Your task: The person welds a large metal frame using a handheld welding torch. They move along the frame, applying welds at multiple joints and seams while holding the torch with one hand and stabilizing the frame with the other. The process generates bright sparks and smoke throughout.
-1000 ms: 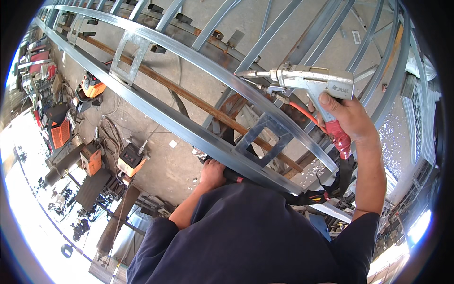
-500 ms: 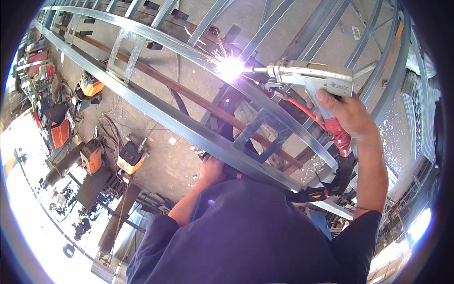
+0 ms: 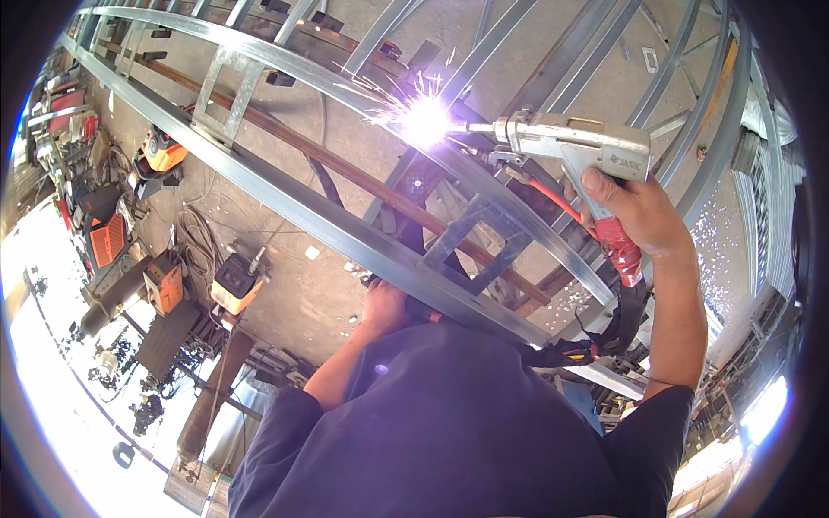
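My right hand is closed around the red-wrapped grip of a grey welding gun, thumb along its back. From the gun's thin nozzle a glaring white-violet spot throws sparks where the tip meets the far rail of a galvanized steel frame. By the near rail, my left hand is curled close to my body. Part of its fingers is hidden, and what it grips is too small to make out. Square steel plates with cut-outs, one a cut-out bracket, join the two rails.
A black cable runs from the gun past my waist. Orange-and-black machines, one a boxy unit, stand on the concrete floor at left near a coiled hose. More steel bars slant across the far side. A rusty brown bar lies beneath the frame.
The welding gun and its bright spot have shifted slightly to the right along the rail. My left hand stays in nearly the same place.
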Motion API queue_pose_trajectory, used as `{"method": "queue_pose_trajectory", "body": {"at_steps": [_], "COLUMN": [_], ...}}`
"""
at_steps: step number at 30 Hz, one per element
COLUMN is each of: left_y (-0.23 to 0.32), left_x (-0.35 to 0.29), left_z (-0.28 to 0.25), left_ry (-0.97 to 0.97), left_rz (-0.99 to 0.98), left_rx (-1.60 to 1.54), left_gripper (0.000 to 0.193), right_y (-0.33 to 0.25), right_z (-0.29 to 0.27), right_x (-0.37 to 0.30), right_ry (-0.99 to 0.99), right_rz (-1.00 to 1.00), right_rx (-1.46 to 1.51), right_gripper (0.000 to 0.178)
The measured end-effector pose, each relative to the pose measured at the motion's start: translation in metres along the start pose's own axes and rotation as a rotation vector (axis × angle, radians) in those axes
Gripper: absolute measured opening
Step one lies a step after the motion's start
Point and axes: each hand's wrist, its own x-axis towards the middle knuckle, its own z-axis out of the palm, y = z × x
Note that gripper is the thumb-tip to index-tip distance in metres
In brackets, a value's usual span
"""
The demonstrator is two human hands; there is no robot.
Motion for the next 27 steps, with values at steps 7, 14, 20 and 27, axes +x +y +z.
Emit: {"method": "queue_pose_trajectory", "body": {"at_steps": [7, 14, 20, 27], "left_y": [-0.003, -0.008, -0.006, 0.023], "left_x": [0.002, 0.001, 0.007, 0.009], "left_z": [0.003, 0.019, 0.030, 0.023], "left_ry": [-0.018, 0.119, 0.061, 0.153], "left_rz": [0.006, 0.026, 0.032, 0.119], "left_rx": [-0.026, -0.038, -0.018, -0.019], "left_gripper": [0.059, 0.059, 0.062, 0.047], "right_y": [0.006, 0.013, 0.027, 0.062], "right_z": [-0.004, -0.008, -0.032, -0.038], "right_x": [-0.002, -0.017, -0.060, -0.084], "right_ry": [-0.009, 0.105, 0.116, 0.085], "right_rz": [-0.004, 0.006, 0.042, 0.010], "right_rx": [-0.015, 0.042, 0.134, 0.105], "right_gripper": [0.049, 0.050, 0.051, 0.053]}}
